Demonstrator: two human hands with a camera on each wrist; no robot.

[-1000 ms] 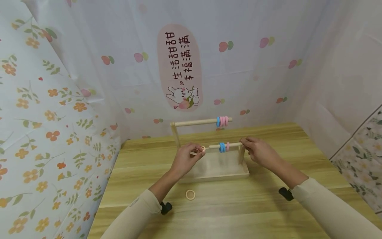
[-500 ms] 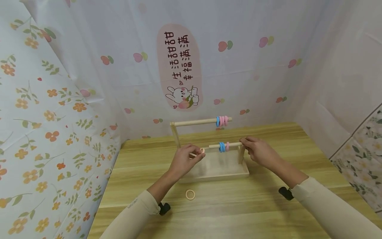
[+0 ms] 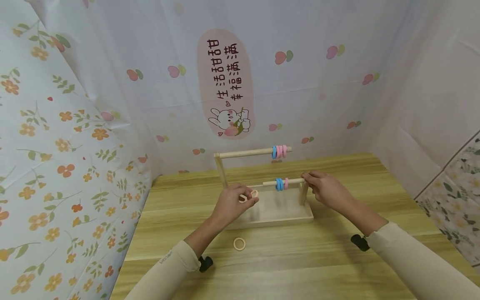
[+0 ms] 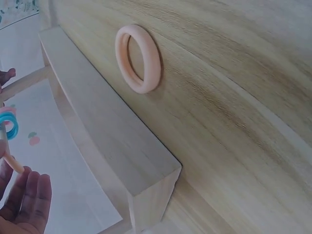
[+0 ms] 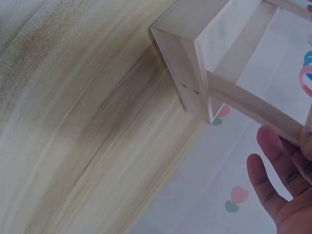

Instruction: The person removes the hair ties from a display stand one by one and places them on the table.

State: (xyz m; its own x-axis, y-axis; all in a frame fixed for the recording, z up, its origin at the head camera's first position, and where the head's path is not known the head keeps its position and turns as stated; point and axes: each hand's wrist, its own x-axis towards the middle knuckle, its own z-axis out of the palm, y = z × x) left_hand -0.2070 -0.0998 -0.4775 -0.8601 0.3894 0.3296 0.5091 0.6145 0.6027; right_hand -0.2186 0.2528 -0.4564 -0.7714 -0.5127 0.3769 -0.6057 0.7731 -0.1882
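From the person's seat: the left hand (image 3: 232, 205) pinches a peach ring (image 3: 254, 193), apart from the lower dowel (image 3: 269, 183), between seven and eight o'clock of its free tip. The right hand (image 3: 328, 191) grips the post (image 3: 303, 195) at the dowel's three-o'clock end. A second peach ring (image 3: 239, 250) lies on the table, nearer six. Risk, in my judgement: poor alignment could knock the tip and dislodge the pinched ring; a slackened right grip could let the stand (image 3: 277, 223) shift.

A rabbit-printed curtain (image 3: 307, 100) hangs behind the table (image 3: 300, 258).
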